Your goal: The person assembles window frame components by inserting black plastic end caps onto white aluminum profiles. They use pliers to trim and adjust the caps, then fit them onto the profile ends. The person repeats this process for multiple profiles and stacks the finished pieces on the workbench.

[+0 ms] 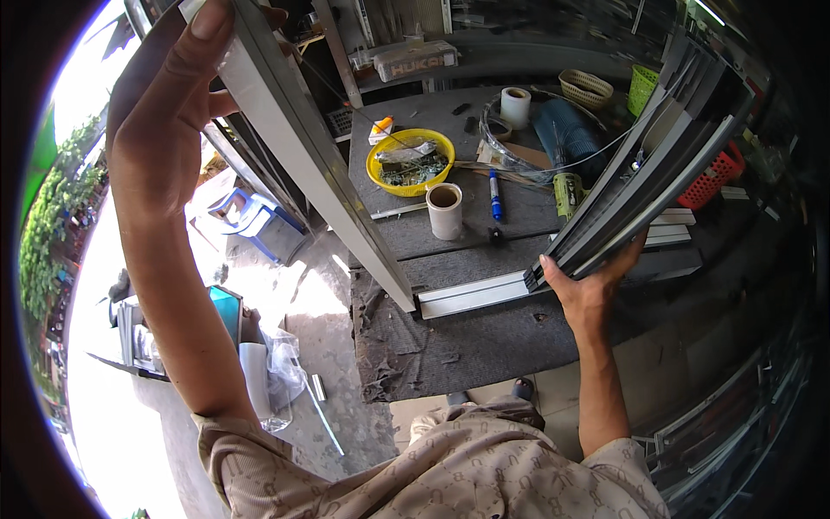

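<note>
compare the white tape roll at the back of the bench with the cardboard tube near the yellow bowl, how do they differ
The white tape roll is short and squat, far back on the bench; the cardboard tube is taller and stands nearer, just below the yellow bowl. The roll's sides are white, the tube's pale tan. Both stand upright, hollow cores upward.

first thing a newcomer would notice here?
The grey metal frame held up over the carpeted workbench: the left hand grips its left bar high at top left, the right hand its dark right side at centre right. Next, the yellow bowl of small hardware behind it.
</note>
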`<state>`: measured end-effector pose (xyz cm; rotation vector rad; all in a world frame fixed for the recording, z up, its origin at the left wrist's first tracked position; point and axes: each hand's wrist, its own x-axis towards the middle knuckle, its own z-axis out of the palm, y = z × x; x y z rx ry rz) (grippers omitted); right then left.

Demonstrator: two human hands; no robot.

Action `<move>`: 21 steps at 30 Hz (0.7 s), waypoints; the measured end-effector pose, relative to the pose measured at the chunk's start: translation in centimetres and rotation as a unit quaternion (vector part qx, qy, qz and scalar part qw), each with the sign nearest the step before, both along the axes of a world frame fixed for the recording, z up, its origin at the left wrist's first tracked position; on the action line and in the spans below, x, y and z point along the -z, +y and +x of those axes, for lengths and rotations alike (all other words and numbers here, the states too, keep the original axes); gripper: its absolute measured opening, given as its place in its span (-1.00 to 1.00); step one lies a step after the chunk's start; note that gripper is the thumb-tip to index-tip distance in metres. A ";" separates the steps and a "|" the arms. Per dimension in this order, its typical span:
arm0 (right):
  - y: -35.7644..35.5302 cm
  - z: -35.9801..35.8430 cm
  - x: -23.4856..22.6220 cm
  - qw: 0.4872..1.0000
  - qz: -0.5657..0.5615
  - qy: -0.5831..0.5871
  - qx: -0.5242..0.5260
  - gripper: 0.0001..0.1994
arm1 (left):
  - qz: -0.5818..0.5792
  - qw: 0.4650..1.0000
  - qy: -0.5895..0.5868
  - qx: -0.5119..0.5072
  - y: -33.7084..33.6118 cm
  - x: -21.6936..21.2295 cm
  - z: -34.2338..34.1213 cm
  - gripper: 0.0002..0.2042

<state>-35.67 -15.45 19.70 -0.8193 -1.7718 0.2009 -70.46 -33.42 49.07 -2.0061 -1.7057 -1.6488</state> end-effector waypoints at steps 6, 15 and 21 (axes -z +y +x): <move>0.1 0.0 0.1 1.000 0.003 -0.010 0.016 0.43 | 0.020 0.999 -0.001 -0.036 0.4 0.7 0.0 -0.45; 0.3 0.0 0.0 1.000 -0.001 -0.021 0.022 0.45 | -0.015 0.996 0.074 0.041 0.0 -0.3 2.6 -0.45; 0.5 -0.1 -0.1 1.000 0.010 -0.018 0.012 0.46 | -0.040 0.999 0.000 0.024 2.1 0.0 4.7 -0.44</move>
